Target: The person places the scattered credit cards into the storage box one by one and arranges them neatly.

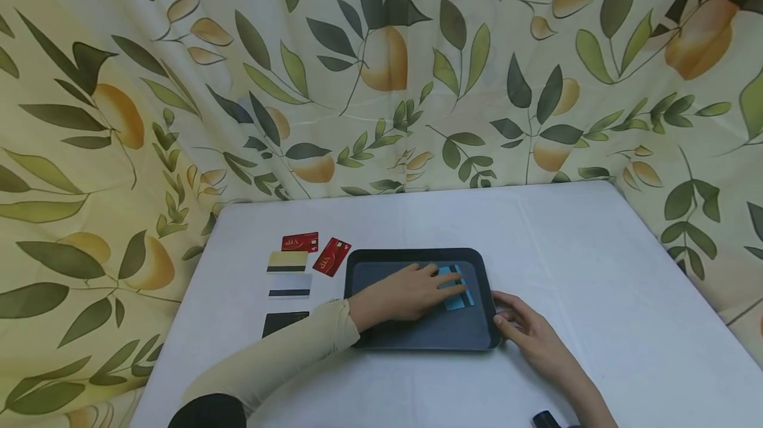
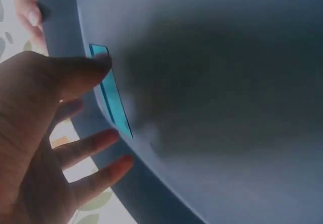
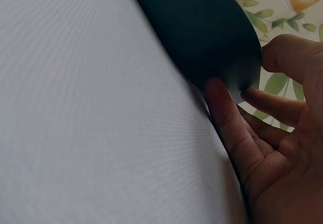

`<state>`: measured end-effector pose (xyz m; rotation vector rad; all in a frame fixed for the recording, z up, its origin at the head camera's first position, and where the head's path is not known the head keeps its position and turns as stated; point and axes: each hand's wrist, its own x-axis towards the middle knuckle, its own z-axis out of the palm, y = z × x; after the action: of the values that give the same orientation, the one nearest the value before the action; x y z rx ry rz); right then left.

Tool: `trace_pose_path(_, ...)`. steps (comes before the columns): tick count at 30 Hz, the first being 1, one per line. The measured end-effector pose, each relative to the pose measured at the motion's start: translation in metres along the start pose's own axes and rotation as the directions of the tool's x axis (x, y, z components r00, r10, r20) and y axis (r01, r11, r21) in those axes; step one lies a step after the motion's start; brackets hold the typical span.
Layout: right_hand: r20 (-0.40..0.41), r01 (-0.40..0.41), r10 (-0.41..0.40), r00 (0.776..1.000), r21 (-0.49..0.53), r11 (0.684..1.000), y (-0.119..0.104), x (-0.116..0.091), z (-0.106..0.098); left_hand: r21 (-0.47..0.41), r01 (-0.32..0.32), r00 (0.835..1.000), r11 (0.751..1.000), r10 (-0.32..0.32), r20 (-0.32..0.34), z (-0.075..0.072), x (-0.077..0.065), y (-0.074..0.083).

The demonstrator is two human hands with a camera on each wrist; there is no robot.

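A dark blue-grey tray point(image 1: 417, 335) lies on the white table, with a bright blue card point(image 1: 459, 302) near its right end. My left hand point(image 1: 411, 292) reaches over the tray from the left, fingers spread above the card. In the left wrist view the thumb tip overlaps the blue card point(image 2: 115, 98), and the other fingers extend beside it. At the tray's right side, my right hand point(image 1: 530, 335) holds the wall with bent fingers and thumb. The right wrist view shows these fingertips against the tray's outer wall point(image 3: 202, 32).
Left of the tray lie two red cards point(image 1: 300, 242), marked VIP. Below them sit a gold card point(image 1: 287, 260), a white card with a dark stripe point(image 1: 289, 287) and a black card point(image 1: 283, 322), partly behind the left sleeve. A patterned curtain point(image 1: 381, 116) hangs behind the table.
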<state>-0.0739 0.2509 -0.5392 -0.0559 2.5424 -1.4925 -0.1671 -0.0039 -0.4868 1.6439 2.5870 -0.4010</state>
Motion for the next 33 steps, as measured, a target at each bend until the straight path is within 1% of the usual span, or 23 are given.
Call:
trace_pose_path(3,0.002,0.004,-0.004,1.000,0.006,1.000,0.000,0.000,-0.001,0.025,0.009,1.000,1.000,-0.009,0.011,0.001,0.013,0.001)
trace_pose_path(7,0.007,0.005,-0.005,1.000,0.010,1.000,0.000,0.000,-0.001,0.048,0.023,1.000,0.999,-0.023,-0.010,0.003,0.027,-0.001)
trace_pose_path(10,0.005,0.002,-0.002,1.000,0.011,1.000,0.000,0.000,-0.002,0.056,0.024,0.999,0.998,-0.022,-0.029,0.003,0.035,-0.003)
trace_pose_path(14,0.008,-0.021,0.021,1.000,0.027,0.999,0.000,0.000,-0.003,0.039,0.025,0.999,0.999,-0.024,-0.033,0.001,0.043,-0.006)
trace_pose_path(19,0.020,-0.031,0.030,0.999,0.047,0.998,-0.001,0.000,-0.002,0.017,0.033,0.998,0.999,-0.032,-0.051,0.000,0.049,-0.009)
trace_pose_path(23,0.012,-0.030,0.029,0.999,0.033,0.999,-0.001,-0.001,-0.002,0.003,0.046,0.997,0.999,-0.046,-0.067,0.001,0.051,-0.011)
trace_pose_path(29,0.010,-0.036,0.036,0.999,0.006,0.999,-0.001,0.000,-0.001,-0.034,0.107,0.994,0.994,-0.107,-0.025,0.006,0.053,-0.013)
trace_pose_path(33,0.005,-0.043,0.043,0.999,-0.001,0.999,-0.002,0.000,-0.001,-0.063,0.099,0.995,0.993,-0.101,-0.024,0.007,0.052,-0.015)
